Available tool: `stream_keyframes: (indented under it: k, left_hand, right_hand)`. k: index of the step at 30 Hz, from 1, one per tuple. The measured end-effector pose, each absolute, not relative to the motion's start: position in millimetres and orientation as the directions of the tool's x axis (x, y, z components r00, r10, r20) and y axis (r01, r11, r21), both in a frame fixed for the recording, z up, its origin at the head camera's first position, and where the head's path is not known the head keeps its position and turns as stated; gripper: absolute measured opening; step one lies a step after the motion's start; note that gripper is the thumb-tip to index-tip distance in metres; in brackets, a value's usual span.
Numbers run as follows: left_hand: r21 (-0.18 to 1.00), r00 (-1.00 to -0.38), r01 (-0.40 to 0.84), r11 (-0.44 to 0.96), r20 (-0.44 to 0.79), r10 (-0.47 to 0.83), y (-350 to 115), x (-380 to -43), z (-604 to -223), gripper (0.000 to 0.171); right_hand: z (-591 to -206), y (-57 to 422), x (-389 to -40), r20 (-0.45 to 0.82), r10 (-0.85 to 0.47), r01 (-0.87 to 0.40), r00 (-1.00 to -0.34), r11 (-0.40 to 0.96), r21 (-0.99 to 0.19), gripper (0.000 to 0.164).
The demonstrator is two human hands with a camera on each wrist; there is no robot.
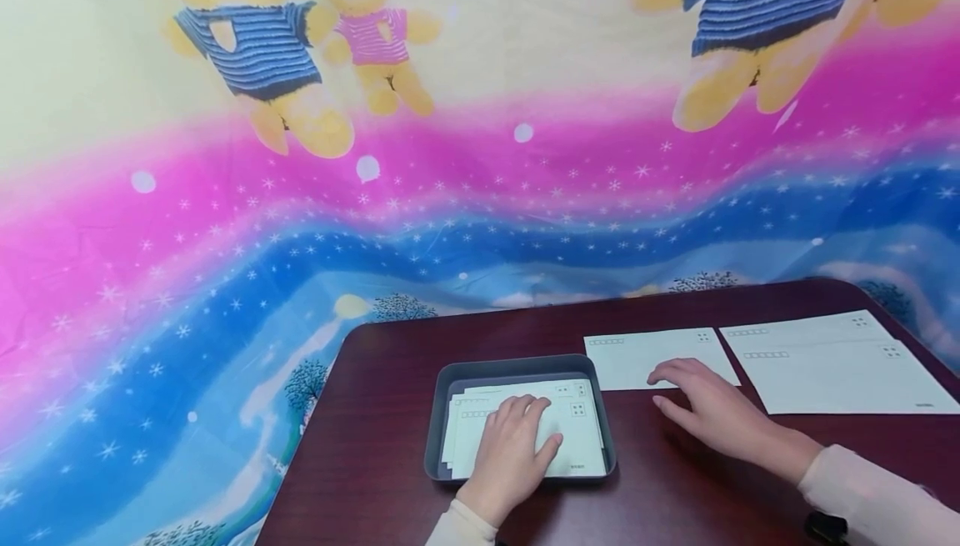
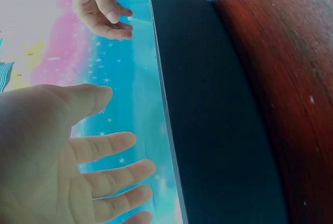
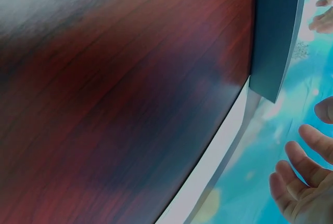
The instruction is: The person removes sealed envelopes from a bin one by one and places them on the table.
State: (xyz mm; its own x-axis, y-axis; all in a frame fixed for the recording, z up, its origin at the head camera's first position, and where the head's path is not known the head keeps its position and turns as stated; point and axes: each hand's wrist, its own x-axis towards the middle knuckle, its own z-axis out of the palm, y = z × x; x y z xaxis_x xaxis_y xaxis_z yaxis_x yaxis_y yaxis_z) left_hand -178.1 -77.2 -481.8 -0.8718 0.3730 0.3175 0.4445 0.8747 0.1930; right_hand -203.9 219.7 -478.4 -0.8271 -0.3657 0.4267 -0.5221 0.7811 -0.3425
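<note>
A dark grey rectangular tray (image 1: 434, 439) stands on the table and holds a loose stack of white envelopes (image 1: 577, 446) printed with small squares. My left hand (image 1: 512, 446) is over that stack, its fingers extended; the left wrist view shows it above the tray's side wall (image 2: 218, 109), with nothing in its grasp. To the right of the tray lies a single white envelope (image 1: 622, 369). My right hand (image 1: 716, 413) hovers near its front edge, thumb and fingers apart, fingers slightly bent and holding nothing. In the right wrist view the right hand (image 3: 309, 182) stays above the tabletop.
Two larger white envelopes overlap at the right of the table, the front one (image 1: 855, 383) partly covering the back one (image 1: 813, 331). The dark red wooden table (image 1: 360, 446) ends at a patterned cloth (image 1: 480, 162) with bears and snowflakes behind it.
</note>
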Motion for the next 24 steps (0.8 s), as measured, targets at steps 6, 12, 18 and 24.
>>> stream_keyframes:
  k: [6,12,18,24]
  left_hand:
    - [0.201,-0.874,0.439,0.876,0.322,0.364,-83,-178,-483,0.043]
    - [0.186,-0.867,0.438,0.88,0.346,0.358,-89,-178,-484,0.043]
    - [0.177,-0.862,0.433,0.884,0.368,0.349,-96,-178,-486,0.043]
    - [0.18,-0.863,0.426,0.886,0.376,0.338,-101,-177,-487,0.042]
  right_hand:
    - [-479,209,-205,0.424,-0.37,-0.525,-0.827,0.777,-0.347,0.022]
    - [-480,201,-207,0.44,-0.379,-0.54,-0.814,0.772,-0.334,0.022]
    - [-481,190,-206,0.435,-0.376,-0.538,-0.818,0.768,-0.347,0.021]
    - [-483,177,-204,0.43,-0.4,-0.559,-0.809,0.75,-0.354,0.021]
